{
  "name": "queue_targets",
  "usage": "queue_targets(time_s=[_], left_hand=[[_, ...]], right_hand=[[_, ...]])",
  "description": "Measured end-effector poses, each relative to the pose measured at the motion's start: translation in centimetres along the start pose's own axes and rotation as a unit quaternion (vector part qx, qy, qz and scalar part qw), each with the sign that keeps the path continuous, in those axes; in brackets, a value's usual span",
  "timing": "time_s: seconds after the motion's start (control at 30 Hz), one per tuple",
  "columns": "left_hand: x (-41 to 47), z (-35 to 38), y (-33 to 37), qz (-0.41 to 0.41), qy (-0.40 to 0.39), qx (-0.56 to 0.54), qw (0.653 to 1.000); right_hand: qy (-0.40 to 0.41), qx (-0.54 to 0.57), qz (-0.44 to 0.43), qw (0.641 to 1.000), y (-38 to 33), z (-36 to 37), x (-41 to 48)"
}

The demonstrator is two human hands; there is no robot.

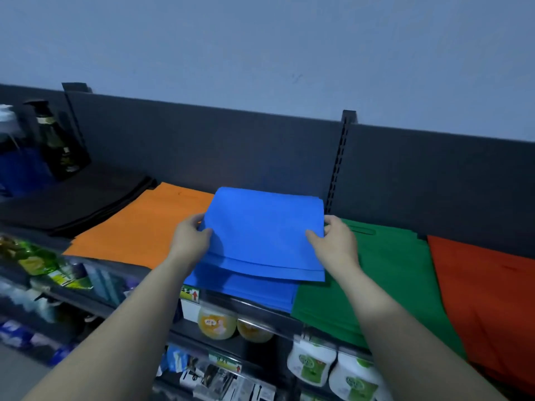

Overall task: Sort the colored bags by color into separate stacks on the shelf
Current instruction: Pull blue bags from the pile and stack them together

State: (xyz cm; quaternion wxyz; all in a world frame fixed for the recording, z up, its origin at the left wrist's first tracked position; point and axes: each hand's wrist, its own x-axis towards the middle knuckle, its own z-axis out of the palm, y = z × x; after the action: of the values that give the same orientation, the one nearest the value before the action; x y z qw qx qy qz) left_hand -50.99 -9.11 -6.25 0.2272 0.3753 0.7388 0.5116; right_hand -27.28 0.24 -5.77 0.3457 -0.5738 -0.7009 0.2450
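Note:
Flat bags lie in colour stacks along the top shelf [110, 264]: black [72, 201] at the left, then orange [139, 227], blue, green [376, 273] and red [489, 293] at the right. A few blue bags [263, 230] are held together just above the lower blue stack [246, 290]. My left hand [189, 237] grips their left edge, thumb on top. On the opposite edge, my right hand [337, 241] pinches them the same way.
A dark back panel with a slotted upright [337, 166] closes off the shelf behind. Dark bottles [55, 140] stand at the far left. Lower shelves hold jars [215, 324], white tubs [311, 361] and packets.

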Motion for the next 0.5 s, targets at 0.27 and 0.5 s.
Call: queue_targets(time_s=[0.27,0.5], left_hand=[[2.7,-2.2,-4.4,-0.032,-0.032,0.170,0.984],[3.1,-1.2,-3.1,0.066,-0.026,0.344,0.936]], right_hand=[[-0.073,-0.158,0.038,0.984,-0.4,3.6,-2.2],[-0.043,-0.206,0.005,0.978,0.6,1.8,-3.2]])
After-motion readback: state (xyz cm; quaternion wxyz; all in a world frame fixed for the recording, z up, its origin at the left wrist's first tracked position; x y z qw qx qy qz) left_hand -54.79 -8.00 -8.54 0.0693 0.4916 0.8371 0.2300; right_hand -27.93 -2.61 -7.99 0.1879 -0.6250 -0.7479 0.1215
